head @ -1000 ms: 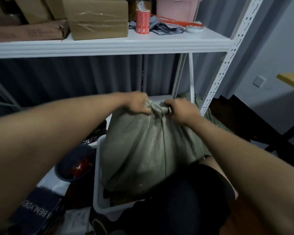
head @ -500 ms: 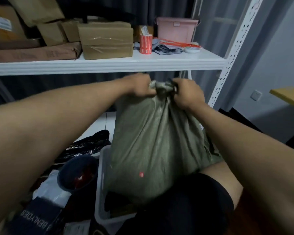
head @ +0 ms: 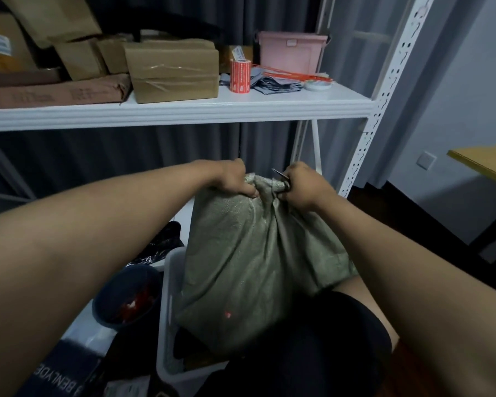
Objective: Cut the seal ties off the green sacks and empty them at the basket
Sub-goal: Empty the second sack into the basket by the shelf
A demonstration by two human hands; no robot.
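The left hand [head: 235,179] grips the bunched neck of the sack [head: 255,262]. The right hand [head: 301,184] grips the neck's other side and holds a small dark blade [head: 281,176]. The sack hangs straight down over the white basket [head: 166,316]. The tie is hidden between the hands.

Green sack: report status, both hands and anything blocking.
Left hand grips green sack neck; right hand holds scissors there. Sack closed, over white basket. Nothing blocking.
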